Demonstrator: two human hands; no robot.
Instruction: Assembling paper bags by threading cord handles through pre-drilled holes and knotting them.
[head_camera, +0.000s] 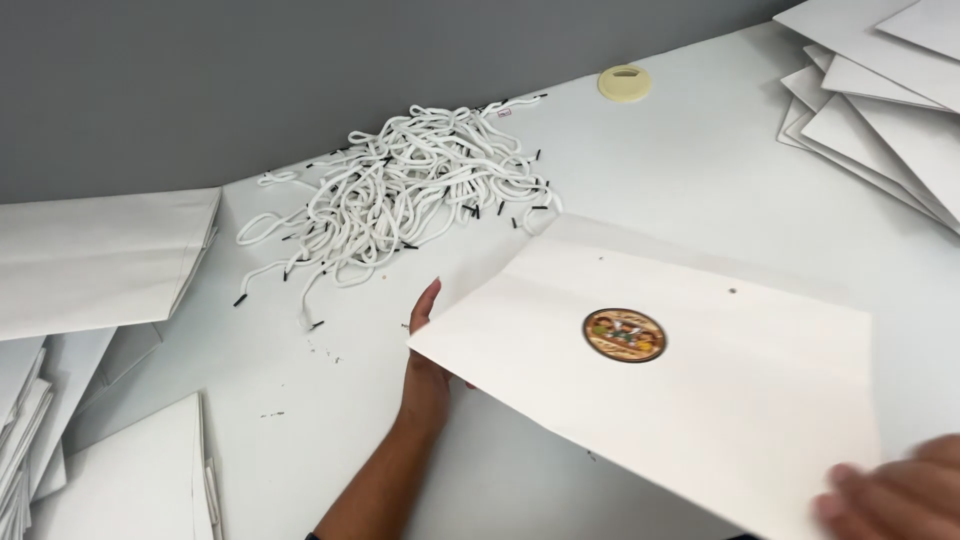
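Grip: your left hand and right hand grasp opposite edges of one bag. Cords heaped beyond left grip. Keep bag flat, taut.

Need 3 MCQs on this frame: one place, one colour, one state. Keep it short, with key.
1. Where does the pile of cords lie?
A. on the paper bag
B. on the table by the grey wall
C. in the right hand

2. What colour are the cords' tips?
A. black
B. red
C. yellow

3. How is the paper bag with the round sticker held?
A. lying untouched
B. by one hand only
C. by both hands at opposite edges

Key: 1 B, the pile sits on the white table, beyond the bag. 2 A, short black ends show on the white cords. 3 C, the left hand grips the bag's left edge and the blurred right hand its lower right corner.
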